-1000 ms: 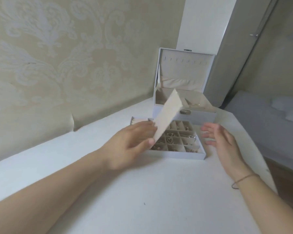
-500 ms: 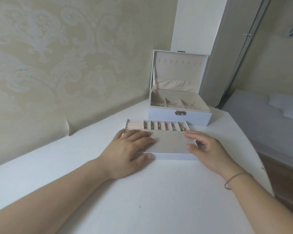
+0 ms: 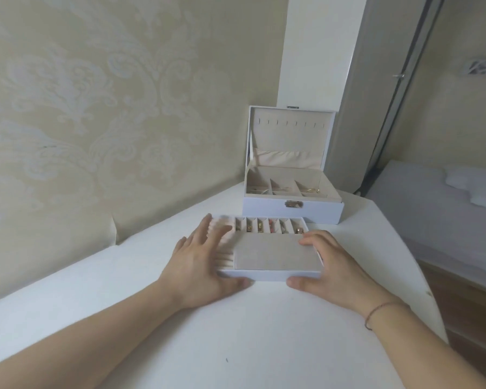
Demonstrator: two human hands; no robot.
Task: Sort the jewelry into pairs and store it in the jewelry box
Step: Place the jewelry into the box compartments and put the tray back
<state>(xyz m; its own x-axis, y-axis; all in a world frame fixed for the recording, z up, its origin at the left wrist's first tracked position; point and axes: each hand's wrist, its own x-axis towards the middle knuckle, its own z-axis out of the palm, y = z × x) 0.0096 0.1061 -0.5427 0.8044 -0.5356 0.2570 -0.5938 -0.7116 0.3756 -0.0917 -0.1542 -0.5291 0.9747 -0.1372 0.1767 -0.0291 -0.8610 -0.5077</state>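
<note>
A white jewelry tray (image 3: 267,275) lies on the white table in front of me. A beige flap (image 3: 275,252) lies flat over its near compartments. The far row of slots holds small gold and red jewelry (image 3: 271,227). My left hand (image 3: 205,262) grips the tray's left side, fingers over the ring rolls, thumb on the front edge. My right hand (image 3: 328,265) grips the right side, fingers on the flap's corner. Behind stands the open white jewelry box (image 3: 292,210), lid upright, with a few pieces in its beige compartments.
The white table (image 3: 236,332) meets a patterned wall on the left and ends in a curved edge on the right. Beyond that edge are a wooden floor and a grey bed (image 3: 446,209). A grey door (image 3: 362,94) stands behind the box.
A second ago my left hand held the beige flap raised over the open compartments. The flap now lies flat, and both hands have closed around the tray's sides.
</note>
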